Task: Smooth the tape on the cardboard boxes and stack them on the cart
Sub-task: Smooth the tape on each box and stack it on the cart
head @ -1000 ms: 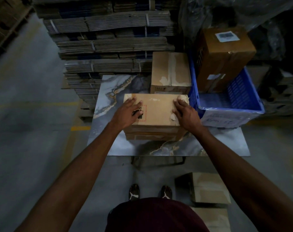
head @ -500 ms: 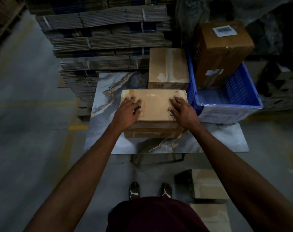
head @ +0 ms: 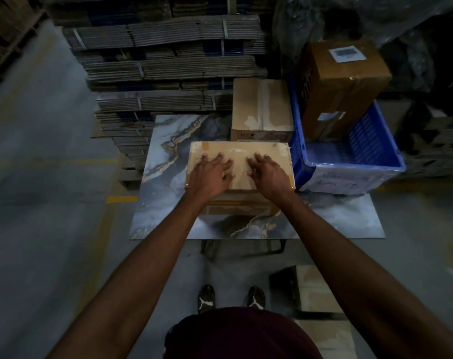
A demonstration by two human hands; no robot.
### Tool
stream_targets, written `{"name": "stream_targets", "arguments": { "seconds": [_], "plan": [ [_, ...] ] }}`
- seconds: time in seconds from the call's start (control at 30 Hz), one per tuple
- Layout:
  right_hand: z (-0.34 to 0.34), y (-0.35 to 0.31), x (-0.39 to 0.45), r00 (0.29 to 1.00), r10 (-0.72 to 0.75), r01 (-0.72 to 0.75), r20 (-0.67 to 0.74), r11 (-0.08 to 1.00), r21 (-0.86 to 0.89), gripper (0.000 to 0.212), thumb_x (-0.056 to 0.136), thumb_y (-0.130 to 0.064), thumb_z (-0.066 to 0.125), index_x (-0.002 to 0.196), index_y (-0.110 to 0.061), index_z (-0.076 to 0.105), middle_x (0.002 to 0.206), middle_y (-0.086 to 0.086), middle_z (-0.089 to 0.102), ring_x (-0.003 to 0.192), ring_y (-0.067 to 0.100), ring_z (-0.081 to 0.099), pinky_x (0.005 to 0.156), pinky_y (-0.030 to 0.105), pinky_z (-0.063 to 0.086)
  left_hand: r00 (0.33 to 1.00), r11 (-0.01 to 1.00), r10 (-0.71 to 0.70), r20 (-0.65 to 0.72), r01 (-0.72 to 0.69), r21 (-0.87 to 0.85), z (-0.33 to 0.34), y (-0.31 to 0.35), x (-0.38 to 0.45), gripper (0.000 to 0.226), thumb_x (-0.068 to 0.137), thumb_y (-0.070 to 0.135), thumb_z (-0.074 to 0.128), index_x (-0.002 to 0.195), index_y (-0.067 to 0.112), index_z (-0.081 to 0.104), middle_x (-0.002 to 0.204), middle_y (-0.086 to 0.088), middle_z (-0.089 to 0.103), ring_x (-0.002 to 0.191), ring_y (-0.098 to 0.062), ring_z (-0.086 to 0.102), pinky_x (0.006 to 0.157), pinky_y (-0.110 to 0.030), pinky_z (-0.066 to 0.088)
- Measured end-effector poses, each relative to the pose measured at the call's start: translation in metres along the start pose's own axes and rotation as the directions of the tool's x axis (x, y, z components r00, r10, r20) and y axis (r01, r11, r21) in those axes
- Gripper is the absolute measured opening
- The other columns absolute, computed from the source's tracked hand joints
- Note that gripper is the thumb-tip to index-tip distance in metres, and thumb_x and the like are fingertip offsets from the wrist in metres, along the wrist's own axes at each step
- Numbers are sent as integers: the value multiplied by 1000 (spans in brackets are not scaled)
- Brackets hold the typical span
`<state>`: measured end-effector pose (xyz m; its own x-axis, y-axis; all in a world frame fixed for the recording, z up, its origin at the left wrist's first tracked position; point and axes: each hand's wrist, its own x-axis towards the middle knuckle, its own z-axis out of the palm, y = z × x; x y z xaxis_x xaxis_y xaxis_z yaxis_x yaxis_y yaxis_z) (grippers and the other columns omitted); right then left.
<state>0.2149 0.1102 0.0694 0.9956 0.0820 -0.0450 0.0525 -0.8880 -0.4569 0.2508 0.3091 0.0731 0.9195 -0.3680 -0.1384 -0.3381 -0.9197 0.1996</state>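
**Both palms flat on box top; tape-smoothing in progress**

The tan taped cardboard box (head: 239,151) sits on the marble-patterned tabletop (head: 324,224), touching the blue plastic crate (head: 375,154). Left hand (head: 210,174) and right hand (head: 268,174) press it, fingers spread flat, gripping nothing. Risk: uneven pressure could crease the tape or shove the box against the crate.

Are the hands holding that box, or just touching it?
Just touching. The left hand and right hand lie flat on top of the cardboard box, fingers straight, pressing it. Nothing is gripped.
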Motion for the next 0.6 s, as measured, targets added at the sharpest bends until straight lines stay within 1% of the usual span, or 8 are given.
{"name": "stream_targets", "arguments": {
  "seconds": [0.1,0.17,0.23,0.27,0.37,0.47,0.53,0.6],
  "plan": [
    [10,-17,-4,1000,-18,19,-19,998,65,45,104,-32,56,146,-17,53,157,11,44,142,32,43,113,47,41,999,998,36,3,-36,51,-1,10,4,49,101,43,44,150,35,43,160,-5,36,138,-41,40,122,-51,19],
    [21,-18,-9,1000,-4,5,-19,998,70,46,105,-35,53,148,-19,51,159,10,41,146,32,38,115,47,39,999,999,25,31,-26,37,10,12,0,51,103,45,38,153,36,36,163,-3,28,144,-45,29,122,-56,13],
    [24,-16,-12,1000,6,-4,-27,997,72,47,105,-36,52,149,-19,50,160,9,39,149,31,34,117,44,34,999,1000,-14,52,15,-17,18,10,-5,53,104,48,33,156,38,29,166,2,20,149,-49,12,123,-57,11],
    [23,-16,-11,1000,1,1,-31,998,69,48,105,-37,52,150,-19,49,161,9,38,149,31,33,117,43,34,998,1000,-13,55,15,-22,17,9,-5,53,104,50,32,156,38,28,166,3,19,149,-49,11,123,-56,11],
    [15,-21,-9,1000,-19,19,-3,999,46,49,105,-37,51,151,-19,47,161,11,37,149,32,32,119,45,33,999,999,36,27,-36,31,0,13,-4,52,104,48,37,154,33,36,163,-3,29,144,-40,32,123,-52,17],
    [10,-23,-11,1000,13,-12,-19,998,56,46,102,-31,59,145,-18,54,156,11,45,141,30,44,115,45,40,999,999,-30,20,30,-22,-10,21,-9,54,100,45,49,151,25,44,151,-9,49,137,-40,40,113,-49,33],
    [15,-23,-17,997,40,-36,-60,997,61,41,102,-28,59,142,-17,57,153,10,49,138,28,49,113,43,42,997,994,-66,35,68,-84,-4,24,-14,55,100,43,50,152,23,42,148,-14,50,141,-44,34,113,-54,33],
    [24,-24,-22,998,31,-30,-61,999,26,42,106,-31,50,146,-18,53,157,10,44,146,30,39,116,44,36,998,997,-26,55,30,-67,7,23,-16,50,104,43,41,152,30,40,160,-5,36,148,-45,20,119,-56,22]
  ]
}}
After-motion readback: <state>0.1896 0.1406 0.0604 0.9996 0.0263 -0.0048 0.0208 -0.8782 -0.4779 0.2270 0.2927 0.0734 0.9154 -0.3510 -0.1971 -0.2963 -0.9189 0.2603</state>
